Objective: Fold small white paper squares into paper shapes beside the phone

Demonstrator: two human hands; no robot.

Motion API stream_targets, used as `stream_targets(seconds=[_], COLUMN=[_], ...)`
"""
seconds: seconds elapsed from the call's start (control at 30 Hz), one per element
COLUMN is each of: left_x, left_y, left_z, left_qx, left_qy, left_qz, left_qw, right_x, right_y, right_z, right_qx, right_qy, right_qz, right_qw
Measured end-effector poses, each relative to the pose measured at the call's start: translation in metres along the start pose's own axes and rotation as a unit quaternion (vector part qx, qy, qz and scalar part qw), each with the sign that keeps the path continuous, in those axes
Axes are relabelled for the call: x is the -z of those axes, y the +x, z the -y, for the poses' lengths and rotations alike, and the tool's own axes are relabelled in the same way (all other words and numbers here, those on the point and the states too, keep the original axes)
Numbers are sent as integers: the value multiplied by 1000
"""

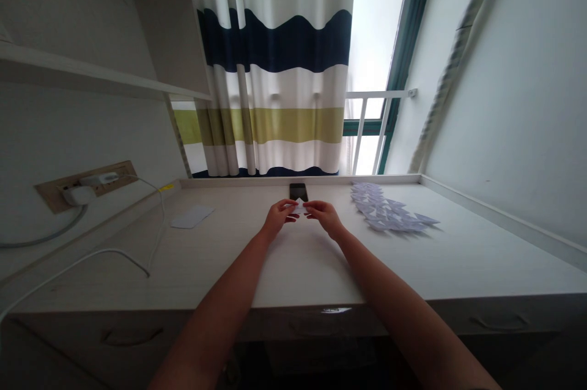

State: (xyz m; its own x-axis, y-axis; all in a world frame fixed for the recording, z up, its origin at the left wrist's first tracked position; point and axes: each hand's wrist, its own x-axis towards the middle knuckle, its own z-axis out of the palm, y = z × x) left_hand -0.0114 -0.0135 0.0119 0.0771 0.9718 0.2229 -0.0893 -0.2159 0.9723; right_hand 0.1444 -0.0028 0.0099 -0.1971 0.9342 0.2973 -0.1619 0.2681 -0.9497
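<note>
Both my hands meet over the middle of the white desk [293, 268], pinching a small folded white paper piece [299, 207] between them. My left hand [277, 216] grips its left side with curled fingers. My right hand [323, 214] holds its right side the same way. A dark phone [298, 191] lies flat on the desk just behind the paper. To the right of my right hand lies a pile of several folded white paper pieces [387, 211].
A flat white sheet [192, 217] lies at the left of the desk. A white cable [137, 261] runs from a wall socket with plugs [87, 185] across the desk's left part. A striped curtain [275, 72] and a window railing [376, 127] stand behind. Drawers sit under the front edge.
</note>
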Motion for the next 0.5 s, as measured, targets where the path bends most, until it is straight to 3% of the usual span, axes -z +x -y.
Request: stream_targets(seconds=[0.5], left_x=[2], left_y=[-3], left_z=[-5], left_qx=[-4], left_qy=[11], left_qz=[28], left_qw=[1000], right_x=[8], right_y=[4], right_z=[-2], right_qx=[-32], right_qy=[15], right_qz=[-25], right_qw=[999])
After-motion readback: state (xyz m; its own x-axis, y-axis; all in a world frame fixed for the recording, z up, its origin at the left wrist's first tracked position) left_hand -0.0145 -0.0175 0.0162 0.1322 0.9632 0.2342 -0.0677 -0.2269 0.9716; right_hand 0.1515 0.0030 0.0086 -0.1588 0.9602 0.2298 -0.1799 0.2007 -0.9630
